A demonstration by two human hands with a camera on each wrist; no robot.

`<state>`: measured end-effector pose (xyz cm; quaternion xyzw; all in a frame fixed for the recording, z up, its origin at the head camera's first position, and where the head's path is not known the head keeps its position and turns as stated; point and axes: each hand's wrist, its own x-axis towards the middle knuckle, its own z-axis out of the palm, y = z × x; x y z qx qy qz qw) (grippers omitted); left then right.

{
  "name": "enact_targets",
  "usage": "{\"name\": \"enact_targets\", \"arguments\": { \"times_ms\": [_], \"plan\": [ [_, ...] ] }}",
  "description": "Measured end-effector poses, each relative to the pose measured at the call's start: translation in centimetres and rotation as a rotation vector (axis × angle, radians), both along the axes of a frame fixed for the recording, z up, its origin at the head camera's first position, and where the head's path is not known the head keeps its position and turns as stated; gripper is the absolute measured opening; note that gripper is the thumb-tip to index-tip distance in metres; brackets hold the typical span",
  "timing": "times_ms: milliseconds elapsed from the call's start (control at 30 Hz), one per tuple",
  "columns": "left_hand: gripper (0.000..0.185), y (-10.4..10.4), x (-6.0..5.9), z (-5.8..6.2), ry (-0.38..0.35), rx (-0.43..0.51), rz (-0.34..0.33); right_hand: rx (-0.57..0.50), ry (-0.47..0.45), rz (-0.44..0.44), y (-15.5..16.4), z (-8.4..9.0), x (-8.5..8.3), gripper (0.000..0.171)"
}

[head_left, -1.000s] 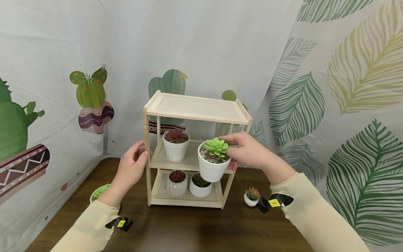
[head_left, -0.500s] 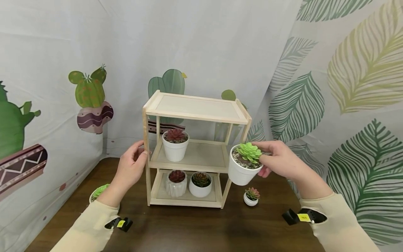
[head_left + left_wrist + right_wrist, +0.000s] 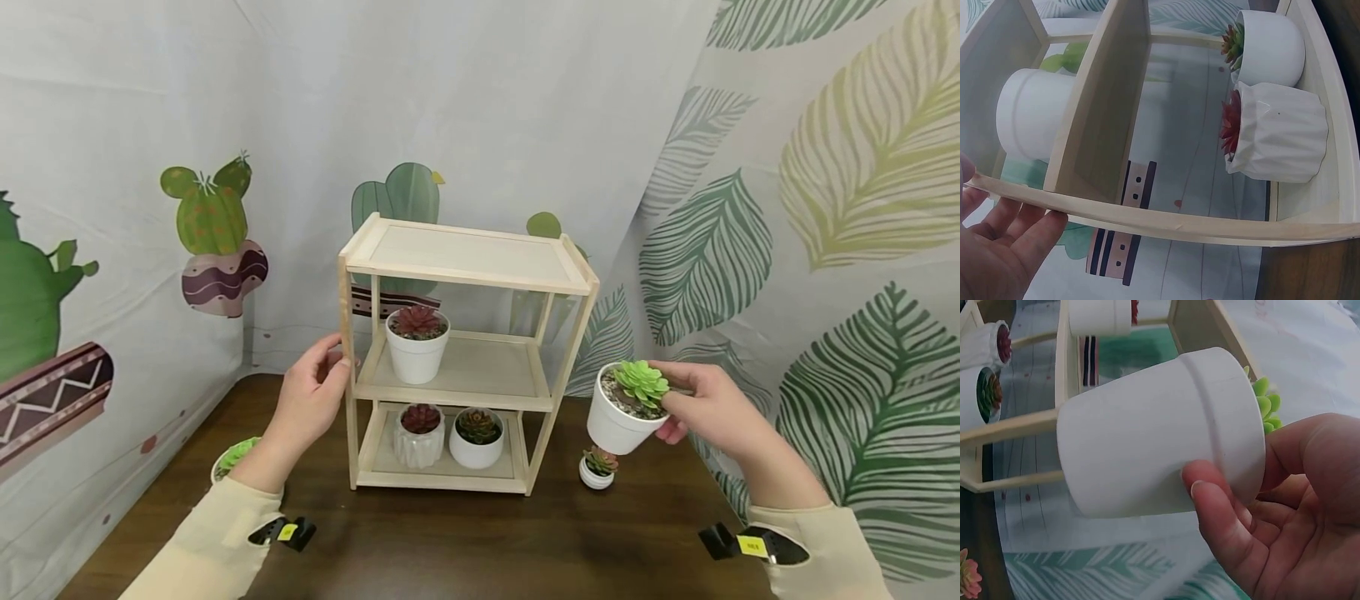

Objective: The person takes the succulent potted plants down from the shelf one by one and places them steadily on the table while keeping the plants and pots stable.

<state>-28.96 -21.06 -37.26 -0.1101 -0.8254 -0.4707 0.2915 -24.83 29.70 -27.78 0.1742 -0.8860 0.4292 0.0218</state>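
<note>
My right hand (image 3: 701, 408) pinches the rim of a white pot holding a bright green succulent (image 3: 630, 404). The pot is tilted and held in the air to the right of a wooden shelf rack (image 3: 453, 396). In the right wrist view the pot's white side (image 3: 1147, 437) faces the camera, fingers at its collar. My left hand (image 3: 311, 387) grips the rack's front left post (image 3: 1147, 215), thumb on one side and fingertips on the other. On the middle shelf stands a red succulent in a white pot (image 3: 417, 350).
The bottom shelf bears a red succulent in a ribbed pot (image 3: 420, 442) and a dark succulent in a round pot (image 3: 477, 442). A small pink-green succulent (image 3: 597, 468) stands on the brown table (image 3: 450, 542) below the held pot. Behind my left forearm is another green plant (image 3: 236, 458).
My right hand has carried the green succulent from in front of the middle shelf out to the right and slightly down, clear of the rack. My left hand has stayed on the post.
</note>
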Motion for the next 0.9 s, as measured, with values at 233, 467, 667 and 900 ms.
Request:
{"name": "enact_targets", "arguments": {
  "times_ms": [233,467,667,900],
  "plan": [
    [0.036,0.0,0.0,-0.1,0.023,0.005,-0.011,-0.01,0.021,-0.084,2.2,-2.5,0.6,0.057],
    [0.035,-0.1,0.0,-0.1,0.025,0.013,-0.012,0.023,-0.005,-0.217,3.9,-5.5,0.4,0.056],
    [0.035,0.0,-0.1,-0.2,0.02,0.015,-0.014,-0.007,-0.046,-0.302,4.9,-8.5,0.0,0.056],
    [0.034,-0.1,-0.1,-0.2,0.023,0.013,-0.009,-0.082,-0.109,-0.388,5.7,-12.2,-0.9,0.057]
  ]
}}
